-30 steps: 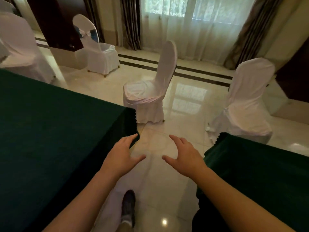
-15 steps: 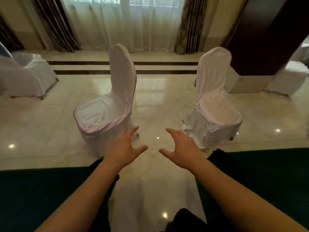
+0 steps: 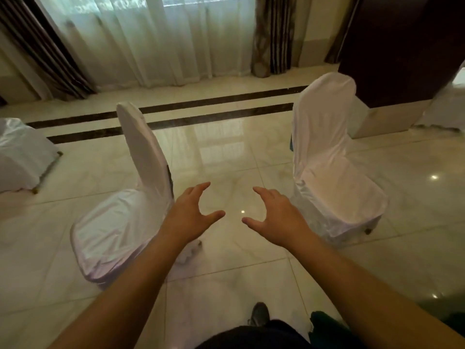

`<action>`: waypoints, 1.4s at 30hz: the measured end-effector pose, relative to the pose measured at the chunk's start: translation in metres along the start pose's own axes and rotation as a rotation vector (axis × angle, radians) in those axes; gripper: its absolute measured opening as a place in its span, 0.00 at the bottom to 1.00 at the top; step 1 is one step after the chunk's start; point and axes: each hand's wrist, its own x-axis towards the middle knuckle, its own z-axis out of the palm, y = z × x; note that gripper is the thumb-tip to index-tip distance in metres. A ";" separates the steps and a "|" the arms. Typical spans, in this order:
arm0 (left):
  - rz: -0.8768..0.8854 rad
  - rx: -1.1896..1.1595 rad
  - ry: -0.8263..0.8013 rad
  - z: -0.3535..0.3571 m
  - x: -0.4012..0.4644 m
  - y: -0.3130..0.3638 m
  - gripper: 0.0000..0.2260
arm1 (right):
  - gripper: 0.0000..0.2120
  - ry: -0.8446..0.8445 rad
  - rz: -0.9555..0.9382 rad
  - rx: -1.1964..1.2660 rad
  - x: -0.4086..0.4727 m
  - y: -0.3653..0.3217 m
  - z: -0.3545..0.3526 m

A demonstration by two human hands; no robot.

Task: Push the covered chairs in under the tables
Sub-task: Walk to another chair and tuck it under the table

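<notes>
Left hand: the left hand [image 3: 189,213] is held out above the floor [image 3: 226,157], fingers spread and curled, grasping nothing.
Right hand: the right hand [image 3: 276,214] mirrors it, spread loose and empty, a gap between the two.
Left chair: a white-covered chair [image 3: 120,212] stands on the floor just beside the left hand, seat facing left.
Right chair: a second covered chair [image 3: 329,170] stands near the right hand, seat facing the viewer.
Worktop: only a dark green cloth corner [image 3: 324,326] shows at the bottom, well short of both chairs.
Background: sheer curtains [image 3: 141,39].
</notes>
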 end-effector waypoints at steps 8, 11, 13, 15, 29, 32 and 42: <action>-0.067 -0.033 0.073 0.004 0.185 0.000 0.38 | 0.41 -0.030 -0.036 -0.042 0.189 0.026 -0.045; -0.067 -0.044 0.089 0.010 0.254 -0.007 0.38 | 0.41 -0.023 -0.035 -0.056 0.256 0.034 -0.051; -0.052 -0.067 0.074 0.016 0.306 -0.015 0.38 | 0.41 -0.020 -0.013 -0.048 0.305 0.040 -0.052; -0.015 -0.075 0.063 0.020 0.346 -0.020 0.37 | 0.41 -0.022 -0.012 -0.053 0.340 0.042 -0.054; 0.243 -0.067 -0.137 0.009 0.764 -0.016 0.37 | 0.39 0.145 0.242 -0.034 0.672 0.082 -0.108; 0.302 -0.027 -0.172 0.023 0.835 -0.003 0.37 | 0.39 0.174 0.289 -0.016 0.725 0.111 -0.121; 0.471 0.031 -0.357 0.124 1.055 0.085 0.38 | 0.40 0.310 0.497 0.034 0.878 0.260 -0.168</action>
